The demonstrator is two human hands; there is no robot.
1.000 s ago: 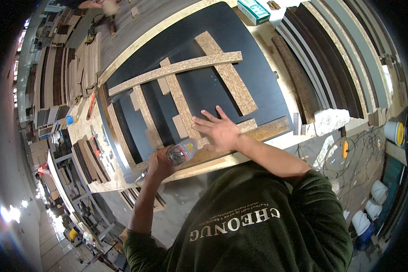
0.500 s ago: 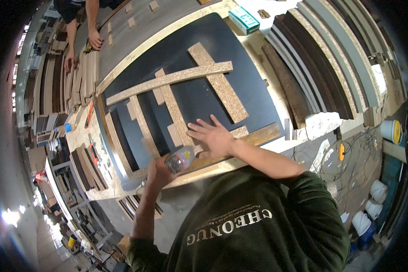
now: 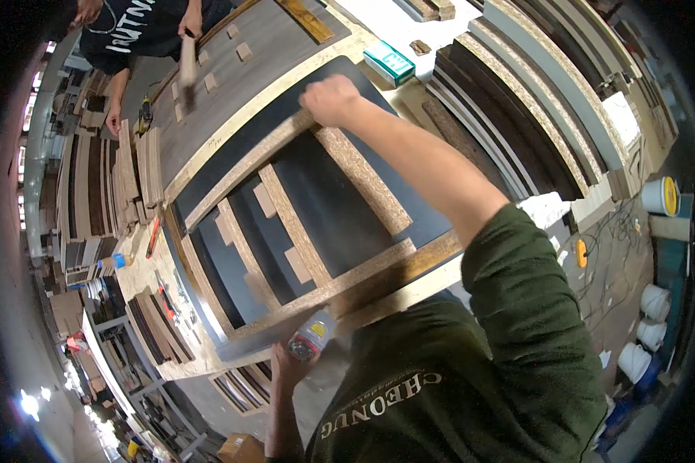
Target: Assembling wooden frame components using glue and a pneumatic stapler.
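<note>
On the dark panel [image 3: 324, 193] our right hand [image 3: 330, 100] is stretched far out, fingers curled down onto the long chipboard strip [image 3: 243, 166] where it meets a cross strip [image 3: 363, 181]; the fingertips are hidden beneath the knuckles. Close to our chest, the left hand [image 3: 286, 363] wraps a small bottle [image 3: 310, 337], its tip blurred. A co-worker's hand [image 3: 189, 27] at the top edge holds a mallet [image 3: 187, 65], with the body cut off.

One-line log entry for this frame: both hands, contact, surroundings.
right hand: pressing far chipboard strip | left hand: gripping small bottle at near edge | dark panel: strip frame on top | another person's hand: holds mallet, next table
</note>
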